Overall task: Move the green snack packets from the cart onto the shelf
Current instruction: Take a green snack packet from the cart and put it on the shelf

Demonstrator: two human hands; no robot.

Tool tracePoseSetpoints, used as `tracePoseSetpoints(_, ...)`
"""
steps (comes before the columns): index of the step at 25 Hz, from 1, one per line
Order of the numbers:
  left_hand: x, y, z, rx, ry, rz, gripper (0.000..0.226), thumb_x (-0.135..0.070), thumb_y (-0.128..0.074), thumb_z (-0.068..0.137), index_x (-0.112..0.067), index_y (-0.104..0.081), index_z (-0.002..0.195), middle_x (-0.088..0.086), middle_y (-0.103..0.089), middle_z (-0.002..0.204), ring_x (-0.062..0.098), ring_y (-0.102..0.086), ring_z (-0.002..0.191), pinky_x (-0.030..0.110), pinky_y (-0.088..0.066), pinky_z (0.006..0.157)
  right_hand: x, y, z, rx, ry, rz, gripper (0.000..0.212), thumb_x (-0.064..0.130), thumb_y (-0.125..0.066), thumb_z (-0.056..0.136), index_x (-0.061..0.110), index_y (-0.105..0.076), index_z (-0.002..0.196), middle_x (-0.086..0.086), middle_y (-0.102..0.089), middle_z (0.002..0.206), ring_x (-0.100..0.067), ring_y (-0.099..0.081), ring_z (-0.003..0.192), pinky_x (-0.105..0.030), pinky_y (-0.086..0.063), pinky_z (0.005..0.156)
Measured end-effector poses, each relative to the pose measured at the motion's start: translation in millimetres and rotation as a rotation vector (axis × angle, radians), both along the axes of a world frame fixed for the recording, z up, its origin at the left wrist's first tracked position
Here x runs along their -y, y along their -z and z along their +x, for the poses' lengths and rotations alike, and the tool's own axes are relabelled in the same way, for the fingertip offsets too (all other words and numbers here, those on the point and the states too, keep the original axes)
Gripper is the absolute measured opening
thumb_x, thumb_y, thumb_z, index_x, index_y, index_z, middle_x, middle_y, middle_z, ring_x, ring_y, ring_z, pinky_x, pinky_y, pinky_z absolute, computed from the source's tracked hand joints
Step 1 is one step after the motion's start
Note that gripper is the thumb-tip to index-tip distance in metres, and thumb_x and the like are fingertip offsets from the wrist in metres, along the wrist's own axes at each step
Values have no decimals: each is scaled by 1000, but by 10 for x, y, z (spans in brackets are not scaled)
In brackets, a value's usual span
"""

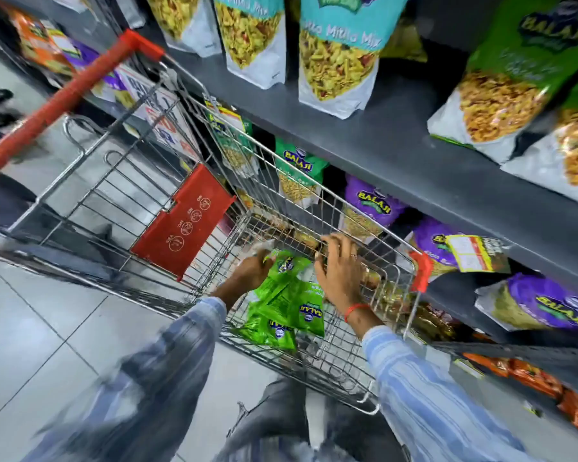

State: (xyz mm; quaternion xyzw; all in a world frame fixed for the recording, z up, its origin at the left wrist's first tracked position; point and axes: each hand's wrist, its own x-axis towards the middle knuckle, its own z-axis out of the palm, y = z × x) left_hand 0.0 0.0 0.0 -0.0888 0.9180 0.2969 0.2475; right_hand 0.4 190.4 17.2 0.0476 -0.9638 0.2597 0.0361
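Several green snack packets (286, 306) lie in a heap on the floor of the wire cart (331, 208). My left hand (252, 270) is down inside the cart, fingers closed on the top edge of a green packet. My right hand (339, 271) hovers over the heap's right side with fingers spread and curled, resting near the cart's wire wall; nothing shows in its grip. The grey shelf (397, 155) runs just right of the cart, with large green packets (514, 68) standing on it.
The cart has a red handle (64, 101) and a red child-seat flap (184, 218). Teal mix bags (337, 51) stand on the shelf. Purple bags (548, 305) and smaller green bags (297, 171) fill the lower shelf. Orange packs (531, 378) sit near the tiled floor.
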Motion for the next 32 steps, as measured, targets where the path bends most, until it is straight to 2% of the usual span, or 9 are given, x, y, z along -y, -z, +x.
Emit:
tracePoseSetpoints(8,438,865,119,236,-63,-153,39,-12,-41,87,-3,-44,124,29,-57,120,43,-56,109,46,-48,90,106,980,-508,510,-136,94,41,6,-54,81,10,-48,121,-23,-53,127,-38,-46,119,-44,-40,97)
tracePoseSetpoints(15,349,1196,71,209,-375,117,46,12,-59,70,-6,-48,112,28,-60,106,39,-60,100,43,-50,78,213,1403,-800,691,-220,-209,48,-11,-57,72,18,-64,109,-12,-68,114,-27,-64,102,-38,-52,92)
tracePoseSetpoints(17,345,1176,60,124,-442,189,46,16,-59,65,-13,-48,100,16,-62,91,25,-63,85,34,-49,68,236,1330,-834,686,-175,-299,41,-14,-55,73,8,-66,105,-12,-68,112,-21,-61,98,-19,-51,88)
tracePoseSetpoints(19,352,1139,34,43,-518,217,43,18,-53,69,-14,-48,98,4,-62,77,10,-61,63,26,-49,58,301,1221,-901,666,-148,-349,36,-15,-53,74,0,-66,103,-12,-67,107,-16,-56,92,-1,-42,70)
tracePoseSetpoints(21,344,1077,-14,-29,-597,288,41,22,-44,72,-17,-52,83,-6,-62,65,-7,-55,48,19,-44,50,398,1146,-983,613,-132,-371,32,-13,-56,74,0,-67,100,-22,-67,105,-21,-58,92,-13,-42,70)
tracePoseSetpoints(24,355,964,-77,-117,-657,284,31,14,-53,77,-16,-63,74,5,-64,79,-4,-61,69,21,-44,65,483,1042,-1111,562,-162,-397,22,-6,-65,72,-2,-69,94,-29,-64,100,-31,-57,91,-31,-43,80)
tracePoseSetpoints(27,372,727,-139,-147,-655,316,29,13,-51,80,-14,-61,86,10,-54,101,19,-52,93,21,-41,73,472,817,-1179,661,-110,-590,19,9,-66,79,1,-67,96,-17,-65,101,-21,-56,90,-31,-46,82)
tracePoseSetpoints(29,339,415,-170,-125,-668,433,41,15,-41,82,-25,-50,83,7,-53,95,18,-46,86,18,-39,65,423,602,-1177,724,-100,-737,9,17,-64,82,16,-65,91,-8,-66,95,-17,-59,88,-27,-51,80)
tracePoseSetpoints(32,312,-44,-149,-134,-693,464,16,0,-38,91,-15,-44,91,5,-51,82,19,-45,76,28,-39,63,318,231,-1162,832,-97,-853,17,8,-65,80,22,-57,86,2,-63,92,-19,-59,94,-23,-51,84)
